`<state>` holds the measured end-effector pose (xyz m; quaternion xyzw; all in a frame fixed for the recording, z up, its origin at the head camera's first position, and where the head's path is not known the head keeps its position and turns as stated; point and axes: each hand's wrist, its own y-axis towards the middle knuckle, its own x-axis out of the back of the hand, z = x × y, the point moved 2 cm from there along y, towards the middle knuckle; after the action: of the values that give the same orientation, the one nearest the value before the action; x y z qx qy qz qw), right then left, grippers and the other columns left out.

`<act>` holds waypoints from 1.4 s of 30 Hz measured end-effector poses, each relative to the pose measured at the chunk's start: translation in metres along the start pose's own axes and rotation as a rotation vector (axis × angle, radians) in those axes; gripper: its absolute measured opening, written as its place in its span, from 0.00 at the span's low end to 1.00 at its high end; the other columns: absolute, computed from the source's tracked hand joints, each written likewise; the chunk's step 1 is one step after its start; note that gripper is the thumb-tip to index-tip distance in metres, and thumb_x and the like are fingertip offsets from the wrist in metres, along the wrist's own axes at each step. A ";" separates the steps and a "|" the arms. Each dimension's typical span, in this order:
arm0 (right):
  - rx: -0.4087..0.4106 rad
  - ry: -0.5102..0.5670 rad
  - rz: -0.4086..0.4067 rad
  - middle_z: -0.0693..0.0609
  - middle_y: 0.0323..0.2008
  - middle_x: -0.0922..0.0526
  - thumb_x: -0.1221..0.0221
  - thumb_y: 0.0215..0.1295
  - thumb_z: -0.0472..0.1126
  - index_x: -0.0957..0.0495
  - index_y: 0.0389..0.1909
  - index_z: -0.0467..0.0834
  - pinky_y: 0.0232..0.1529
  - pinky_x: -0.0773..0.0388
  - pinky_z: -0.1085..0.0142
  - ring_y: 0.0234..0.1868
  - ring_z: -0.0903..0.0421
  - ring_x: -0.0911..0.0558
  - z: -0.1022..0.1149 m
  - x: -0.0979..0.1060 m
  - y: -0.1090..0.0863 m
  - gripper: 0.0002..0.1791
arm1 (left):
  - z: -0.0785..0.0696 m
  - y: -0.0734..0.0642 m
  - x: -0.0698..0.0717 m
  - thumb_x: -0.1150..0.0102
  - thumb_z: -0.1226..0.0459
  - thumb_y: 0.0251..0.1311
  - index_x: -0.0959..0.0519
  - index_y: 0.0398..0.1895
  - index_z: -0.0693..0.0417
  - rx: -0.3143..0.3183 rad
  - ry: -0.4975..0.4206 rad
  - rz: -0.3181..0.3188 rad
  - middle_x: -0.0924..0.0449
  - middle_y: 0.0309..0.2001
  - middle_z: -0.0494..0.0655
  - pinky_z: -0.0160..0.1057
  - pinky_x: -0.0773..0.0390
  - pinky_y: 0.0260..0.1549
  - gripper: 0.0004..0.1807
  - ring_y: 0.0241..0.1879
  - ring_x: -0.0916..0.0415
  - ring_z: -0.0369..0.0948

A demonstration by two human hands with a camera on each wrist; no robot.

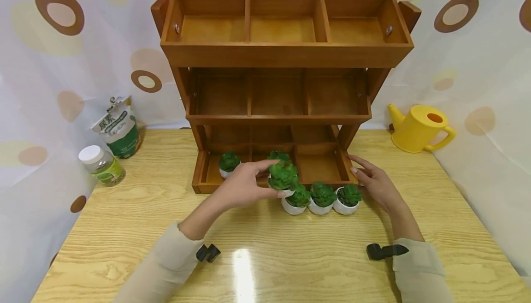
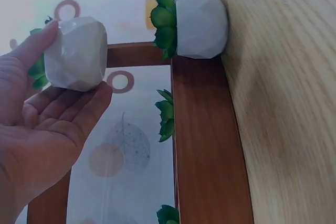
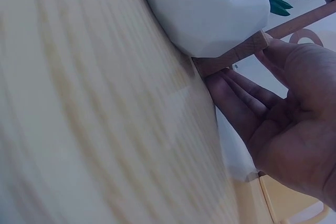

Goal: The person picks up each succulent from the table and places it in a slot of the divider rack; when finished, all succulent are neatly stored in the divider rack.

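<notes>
My left hand [image 1: 244, 185] holds a potted succulent [image 1: 283, 175] between thumb and fingers, raised before the wooden shelf's [image 1: 286, 56] bottom tier. The left wrist view shows its faceted white pot [image 2: 76, 53] tipped sideways in that view. At the bottom tier's right end, my right hand [image 1: 378, 184] grips the wooden side; thumb and fingers lie on either side of the board [image 3: 231, 59]. One succulent [image 1: 228, 162] stands in the tier's left compartment, another [image 1: 279, 155] in the middle one, partly hidden. Three more potted succulents [image 1: 322, 198] line up on the table along the shelf's front.
The shelf's upper two tiers have three compartments each. A yellow watering can [image 1: 421, 128] stands at the back right of the wooden table [image 1: 290, 266]. On the left are a white-capped bottle [image 1: 103, 166] and a green-and-white bag [image 1: 120, 130]. A patterned sheet hangs behind.
</notes>
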<state>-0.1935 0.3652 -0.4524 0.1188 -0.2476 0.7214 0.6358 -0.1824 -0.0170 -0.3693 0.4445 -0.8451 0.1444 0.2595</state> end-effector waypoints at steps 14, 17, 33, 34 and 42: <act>0.008 0.009 -0.005 0.33 0.74 0.36 0.54 0.80 0.56 0.48 0.81 0.58 0.59 0.19 0.53 0.70 0.35 0.28 0.003 0.001 -0.003 0.33 | -0.010 0.017 -0.003 0.24 0.49 0.54 0.30 0.74 0.43 -0.010 -0.063 0.010 0.16 0.57 0.41 0.45 0.18 0.54 0.43 0.54 0.17 0.40; 0.011 0.010 -0.005 0.34 0.75 0.37 0.54 0.80 0.57 0.48 0.81 0.58 0.58 0.18 0.54 0.70 0.35 0.28 0.003 0.000 -0.004 0.33 | -0.011 0.021 -0.003 0.24 0.50 0.54 0.28 0.72 0.43 -0.026 -0.074 0.002 0.15 0.56 0.39 0.42 0.17 0.52 0.41 0.52 0.17 0.38; 0.009 0.015 -0.002 0.34 0.74 0.36 0.53 0.79 0.58 0.46 0.81 0.59 0.57 0.18 0.55 0.68 0.37 0.26 0.001 0.001 -0.001 0.33 | -0.014 0.046 -0.009 0.25 0.46 0.54 0.28 0.72 0.43 -0.013 0.028 -0.031 0.20 0.64 0.42 0.49 0.23 0.62 0.41 0.66 0.25 0.44; 0.006 0.017 -0.002 0.34 0.75 0.36 0.53 0.79 0.58 0.46 0.81 0.60 0.59 0.19 0.52 0.69 0.36 0.27 0.001 0.001 0.000 0.33 | -0.014 0.049 -0.011 0.26 0.46 0.54 0.28 0.72 0.43 -0.011 0.031 -0.032 0.21 0.65 0.42 0.49 0.23 0.62 0.41 0.66 0.25 0.45; 0.006 0.021 -0.011 0.34 0.73 0.33 0.53 0.79 0.58 0.46 0.81 0.60 0.58 0.18 0.53 0.68 0.38 0.25 -0.001 0.001 0.000 0.33 | -0.014 0.072 -0.021 0.27 0.46 0.56 0.28 0.72 0.46 -0.021 0.026 -0.015 0.19 0.61 0.45 0.48 0.21 0.59 0.41 0.63 0.23 0.46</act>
<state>-0.1933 0.3670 -0.4531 0.1148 -0.2381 0.7197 0.6420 -0.2273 0.0442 -0.3712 0.4461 -0.8398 0.1393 0.2762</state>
